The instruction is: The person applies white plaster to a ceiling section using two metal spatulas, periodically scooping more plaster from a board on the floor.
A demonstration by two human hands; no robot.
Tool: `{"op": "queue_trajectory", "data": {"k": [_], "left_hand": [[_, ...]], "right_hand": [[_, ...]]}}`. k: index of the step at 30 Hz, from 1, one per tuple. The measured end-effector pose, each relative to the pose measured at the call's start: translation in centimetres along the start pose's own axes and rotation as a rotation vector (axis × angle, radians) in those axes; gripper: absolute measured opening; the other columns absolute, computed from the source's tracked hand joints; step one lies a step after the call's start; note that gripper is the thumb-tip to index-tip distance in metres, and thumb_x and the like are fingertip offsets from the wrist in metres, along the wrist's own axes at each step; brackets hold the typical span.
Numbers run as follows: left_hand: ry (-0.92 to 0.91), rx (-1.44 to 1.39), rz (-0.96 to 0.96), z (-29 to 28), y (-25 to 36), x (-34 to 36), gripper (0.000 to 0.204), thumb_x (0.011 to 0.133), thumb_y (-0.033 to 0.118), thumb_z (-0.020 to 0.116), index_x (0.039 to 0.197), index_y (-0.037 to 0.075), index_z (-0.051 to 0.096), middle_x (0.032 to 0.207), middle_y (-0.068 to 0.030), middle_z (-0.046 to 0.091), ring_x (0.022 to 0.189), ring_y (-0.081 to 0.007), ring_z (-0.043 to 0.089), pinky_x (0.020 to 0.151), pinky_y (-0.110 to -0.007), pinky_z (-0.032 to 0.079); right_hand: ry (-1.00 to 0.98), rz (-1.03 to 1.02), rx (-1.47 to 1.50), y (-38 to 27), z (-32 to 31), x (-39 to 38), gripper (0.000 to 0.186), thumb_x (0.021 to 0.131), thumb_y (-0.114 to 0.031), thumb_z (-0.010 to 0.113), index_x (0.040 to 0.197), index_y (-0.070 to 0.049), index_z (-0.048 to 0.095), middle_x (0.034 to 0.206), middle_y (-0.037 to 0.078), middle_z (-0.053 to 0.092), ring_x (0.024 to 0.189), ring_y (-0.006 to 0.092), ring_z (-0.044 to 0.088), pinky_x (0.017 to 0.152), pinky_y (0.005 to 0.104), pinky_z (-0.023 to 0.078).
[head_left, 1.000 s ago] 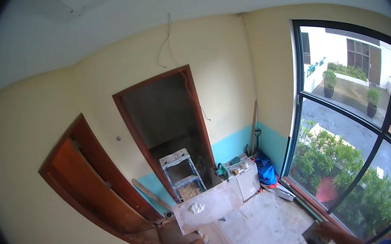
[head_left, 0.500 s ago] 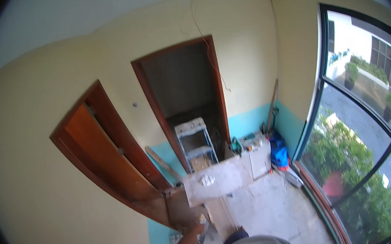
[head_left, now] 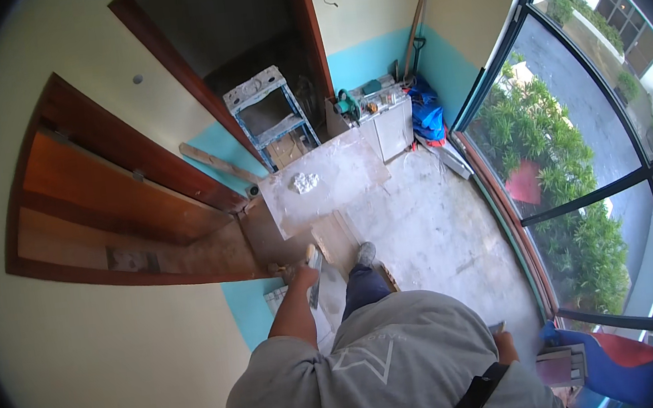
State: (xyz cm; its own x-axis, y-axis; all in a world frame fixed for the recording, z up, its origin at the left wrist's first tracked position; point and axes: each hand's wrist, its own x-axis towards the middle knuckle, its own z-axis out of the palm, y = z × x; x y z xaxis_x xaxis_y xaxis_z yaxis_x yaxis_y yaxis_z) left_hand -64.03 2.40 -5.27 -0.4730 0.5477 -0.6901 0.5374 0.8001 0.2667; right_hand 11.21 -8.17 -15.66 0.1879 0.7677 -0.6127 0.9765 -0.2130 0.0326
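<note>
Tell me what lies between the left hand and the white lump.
Head view: from the left hand, the end of its tool, some brown floor, then part of the pale board.

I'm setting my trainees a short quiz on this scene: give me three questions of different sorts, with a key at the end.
1. Multiple choice: what lies on the pale board?
A. a shovel
B. a white pile
C. a blue bag

2. True or false: the ladder stands nearer the doorway than the window.

3. Short answer: which of the person's hands is nearer the pale board, and is it empty?

Key:
1. B
2. True
3. The left hand; it is not empty, it grips a tool.
</note>
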Motion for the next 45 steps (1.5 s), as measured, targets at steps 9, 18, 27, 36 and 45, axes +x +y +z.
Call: {"op": "queue_trajectory", "data": {"k": [9, 18, 27, 36, 45], "left_hand": [[0.022, 0.001, 0.058, -8.8, 5.6, 9.6, 0.059, 0.080, 0.032, 0.056, 0.128, -0.002, 0.051, 0.131, -0.0272, 0.052, 0.123, -0.0414, 0.049, 0.103, -0.045, 0.041], [0.004, 0.037, 0.098, -10.9, 6.2, 15.8, 0.063, 0.077, 0.038, 0.066, 0.125, -0.001, 0.052, 0.126, -0.0263, 0.056, 0.118, -0.0402, 0.054, 0.101, -0.044, 0.043], [0.040, -0.008, -0.037, -12.6, 3.5, 13.0, 0.065, 0.079, 0.036, 0.070, 0.128, -0.001, 0.049, 0.132, -0.0258, 0.051, 0.120, -0.0405, 0.052, 0.101, -0.045, 0.043], [0.047, 0.099, 0.020, -12.8, 0.9, 15.3, 0.060, 0.078, 0.033, 0.063, 0.127, 0.001, 0.052, 0.131, -0.0260, 0.052, 0.123, -0.0406, 0.049, 0.104, -0.046, 0.040], [0.014, 0.023, -0.108, -13.7, 2.2, 21.7, 0.064, 0.075, 0.028, 0.064, 0.130, -0.001, 0.047, 0.131, -0.0284, 0.050, 0.122, -0.0405, 0.049, 0.104, -0.044, 0.040]], "right_hand": [[0.244, 0.154, 0.669, -26.3, -19.8, 3.4, 0.040, 0.082, -0.030, 0.066, 0.096, 0.007, 0.058, 0.090, 0.026, 0.065, 0.086, 0.0399, 0.064, 0.073, 0.0465, 0.049], [0.273, 0.262, 0.588, -28.7, -19.3, 2.9, 0.045, 0.083, -0.033, 0.065, 0.101, 0.008, 0.058, 0.095, 0.027, 0.065, 0.089, 0.0401, 0.064, 0.076, 0.0453, 0.050], [0.144, 0.427, 0.549, -24.6, -14.9, 3.0, 0.045, 0.080, -0.030, 0.068, 0.101, 0.009, 0.059, 0.100, 0.027, 0.065, 0.095, 0.0392, 0.064, 0.079, 0.0449, 0.051], [0.244, 0.379, 0.701, -26.7, -15.2, 5.0, 0.044, 0.079, -0.031, 0.066, 0.098, 0.008, 0.061, 0.095, 0.025, 0.065, 0.086, 0.0354, 0.064, 0.074, 0.0445, 0.050], [0.193, 0.449, 0.744, -34.7, -23.0, 6.3, 0.047, 0.079, -0.033, 0.066, 0.101, 0.008, 0.061, 0.096, 0.024, 0.065, 0.087, 0.0341, 0.064, 0.074, 0.0438, 0.050]]}}
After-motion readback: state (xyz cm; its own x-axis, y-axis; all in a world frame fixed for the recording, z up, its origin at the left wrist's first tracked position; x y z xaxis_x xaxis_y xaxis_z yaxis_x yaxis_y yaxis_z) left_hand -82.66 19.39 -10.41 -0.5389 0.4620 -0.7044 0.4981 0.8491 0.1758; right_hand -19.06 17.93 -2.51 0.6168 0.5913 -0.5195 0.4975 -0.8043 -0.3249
